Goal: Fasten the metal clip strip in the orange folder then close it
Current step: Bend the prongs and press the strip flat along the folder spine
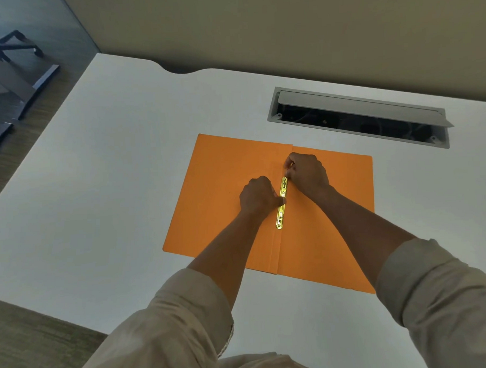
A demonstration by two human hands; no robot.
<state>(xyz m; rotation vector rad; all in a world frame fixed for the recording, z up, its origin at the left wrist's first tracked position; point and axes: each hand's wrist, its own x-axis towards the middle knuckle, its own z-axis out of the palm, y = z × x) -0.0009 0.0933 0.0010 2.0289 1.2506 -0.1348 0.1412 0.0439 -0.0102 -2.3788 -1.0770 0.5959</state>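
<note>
- Two hands at work on one open orange folder (pixel 231 184), lying flat on the white desk (pixel 111 161), both covers spread, spine crease running toward the viewer.
- Metal clip strip (pixel 282 203): gold-coloured, narrow, lying along the crease just right of it, near the middle of the folder.
- Left hand (pixel 257 197): fingers curled under, thumb tip pressed on the strip about halfway along.
- Right hand (pixel 307 173): fingers bunched narrow at the strip's far end, apparently pinching something there; the exact grip is hidden by the knuckles.
- Handling, judged: strip looks thin, stiff, light; probably slick, with edges that could nick a fingertip. Best held by pressing flat from above and working the ends, not the middle.
- Folder, judged: thin card, light, bends easily; likely to slide on the smooth desk unless pinned. For closing, lift the left cover by its outer edge.
- Cable tray (pixel 358 116) in the desk sits well apart, beyond the folder.
</note>
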